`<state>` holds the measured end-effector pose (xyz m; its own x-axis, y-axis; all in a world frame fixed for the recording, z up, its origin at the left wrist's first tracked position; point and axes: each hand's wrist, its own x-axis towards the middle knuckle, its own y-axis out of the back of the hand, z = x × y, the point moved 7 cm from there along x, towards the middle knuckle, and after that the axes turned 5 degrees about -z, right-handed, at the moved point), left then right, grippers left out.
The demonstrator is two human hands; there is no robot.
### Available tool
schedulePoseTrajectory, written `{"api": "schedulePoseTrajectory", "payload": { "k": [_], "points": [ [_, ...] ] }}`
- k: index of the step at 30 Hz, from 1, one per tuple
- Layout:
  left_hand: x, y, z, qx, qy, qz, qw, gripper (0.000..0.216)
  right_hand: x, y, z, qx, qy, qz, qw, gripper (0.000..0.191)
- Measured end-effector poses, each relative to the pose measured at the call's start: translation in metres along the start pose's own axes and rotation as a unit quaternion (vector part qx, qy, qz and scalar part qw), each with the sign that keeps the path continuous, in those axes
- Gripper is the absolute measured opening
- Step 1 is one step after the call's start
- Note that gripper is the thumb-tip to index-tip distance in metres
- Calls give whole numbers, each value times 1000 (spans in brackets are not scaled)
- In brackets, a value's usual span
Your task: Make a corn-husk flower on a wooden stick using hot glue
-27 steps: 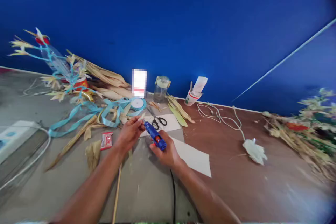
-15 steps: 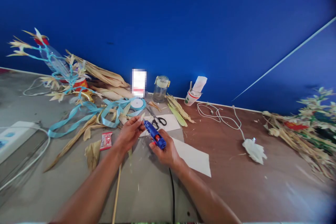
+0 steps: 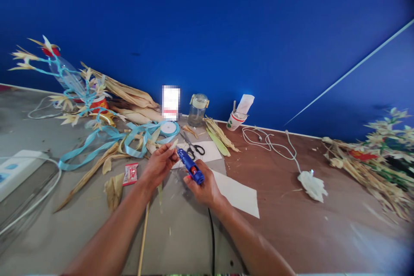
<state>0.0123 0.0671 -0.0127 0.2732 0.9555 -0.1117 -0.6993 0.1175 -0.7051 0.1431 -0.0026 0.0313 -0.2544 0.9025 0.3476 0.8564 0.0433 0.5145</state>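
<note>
My right hand (image 3: 204,185) is wrapped round a blue glue gun (image 3: 190,166), its nozzle pointing up and left. A black cord (image 3: 211,237) runs down from beneath that hand. My left hand (image 3: 161,161) is closed in a pinch on a small pale piece of corn husk (image 3: 174,143), right at the nozzle; fingers hide most of the piece. Just beyond the glue gun, scissors (image 3: 196,150) with black handles lie partly on a white sheet (image 3: 210,151). A thin stick (image 3: 143,241) lies below my left forearm.
Light-blue ribbon (image 3: 93,144) and its spool (image 3: 168,128) lie at the left among dried husks (image 3: 87,172). Blue-stemmed husk flowers (image 3: 87,95) stand behind. A lidded jar (image 3: 198,110), a paper cup (image 3: 236,120) and white cable (image 3: 271,140) line the wall. More flowers (image 3: 388,138) lie right.
Almost nothing differs. Both hands keep the same place and hold, with the glue gun's nozzle still at the husk piece; the view has shifted very slightly.
</note>
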Motion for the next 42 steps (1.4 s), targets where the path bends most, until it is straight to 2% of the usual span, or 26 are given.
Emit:
{"api": "schedulePoseTrajectory", "payload": {
  "k": [9,18,22,26,31,35,38,41,42],
  "points": [
    [1,0,0,-2,0,-8,1000,14,-2,9,-8,12,25,29,999,17],
    [0,-1,0,-40,12,-8,999,12,-2,7,-7,0,29,27,999,18],
    [0,-1,0,-47,18,-5,999,13,-2,7,3,-40,-8,50,998,16],
    [0,0,0,-62,27,-8,998,15,-2,20,17,-170,-78,81,979,15],
    [-2,-6,0,-77,35,-23,996,17,-2,39,29,-388,-181,9,904,24],
    [-4,-10,1,-77,31,-38,996,17,-13,44,39,-453,-232,-52,859,28],
    [-5,-13,1,-79,29,-56,995,17,-25,47,49,-437,-260,-86,857,30],
    [-6,-15,2,-84,26,-68,994,16,-30,54,49,-385,-253,-124,879,30],
    [-6,-15,2,-86,25,-72,993,15,-28,58,44,-370,-242,-119,889,30]
  ]
}}
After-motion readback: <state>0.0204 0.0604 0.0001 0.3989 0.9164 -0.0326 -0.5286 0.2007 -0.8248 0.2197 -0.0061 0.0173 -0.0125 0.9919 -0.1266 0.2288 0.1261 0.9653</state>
